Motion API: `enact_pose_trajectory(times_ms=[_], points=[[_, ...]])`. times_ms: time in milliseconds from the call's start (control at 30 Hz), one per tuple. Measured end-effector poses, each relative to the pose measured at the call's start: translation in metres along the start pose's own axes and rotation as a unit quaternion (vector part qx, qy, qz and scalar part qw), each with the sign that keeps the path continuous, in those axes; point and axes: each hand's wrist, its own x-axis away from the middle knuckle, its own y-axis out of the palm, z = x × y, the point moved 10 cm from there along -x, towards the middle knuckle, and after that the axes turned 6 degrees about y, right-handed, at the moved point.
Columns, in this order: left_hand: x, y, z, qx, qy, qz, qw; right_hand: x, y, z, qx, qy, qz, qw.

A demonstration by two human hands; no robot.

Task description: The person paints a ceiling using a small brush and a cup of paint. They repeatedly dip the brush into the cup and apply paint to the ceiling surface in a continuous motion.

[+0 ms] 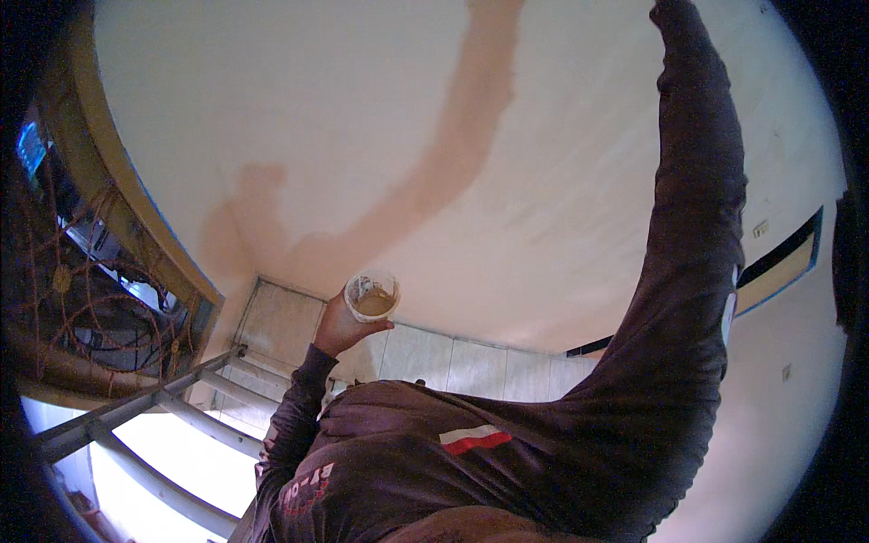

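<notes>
Cup [369, 317], white and partly filled with a tan substance [376, 302], sits in the head view left of centre, in front of the pale wall [579, 199] and above the person's dark top [389, 443]. The left hand [339, 329] grips it, the fingers curled around its side. The right sleeve [695, 163] stretches up to the top edge; the right hand is out of sight, so its grasp cannot be told. An arm-shaped shadow [471, 136] crosses the wall. Grey rungs [167, 484] stand lower left, near light tiles [421, 357].
</notes>
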Motion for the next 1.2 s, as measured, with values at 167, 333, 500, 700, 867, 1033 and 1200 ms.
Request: enact_pose_trajectory(times_ms=[167, 333, 500, 700, 867, 1033, 1200], points=[[0.002, 0.002, 0.0, 0.004, -0.009, -0.01, 1.0, 0.15, 0.145, 0.055, -0.104, -0.006, -0.256, 0.961], [0.008, -0.006, 0.004, 0.04, -0.043, 0.008, 0.998, 0.327, 0.232, -0.036, -0.083, 0.067, -0.425, 0.899], [0.008, -0.006, 0.015, 0.027, -0.03, -0.015, 0.999, 0.299, 0.212, -0.023, -0.101, 0.126, -0.368, 0.916], [0.008, -0.008, 0.009, -0.012, 0.01, 0.001, 1.0, 0.145, 0.15, 0.013, -0.11, 0.077, -0.241, 0.961], [0.008, -0.005, 0.006, -0.013, -0.002, -0.012, 1.0, 0.042, 0.066, 0.037, -0.235, 0.023, -0.125, 0.964], [0.008, -0.005, 0.008, 0.003, -0.037, -0.018, 0.999, -0.024, -0.014, 0.022, -0.084, -0.04, -0.006, 0.996], [0.009, -0.01, 0.004, 0.021, -0.045, -0.013, 0.999, -0.009, -0.033, -0.026, 0.087, -0.079, 0.116, 0.986]])
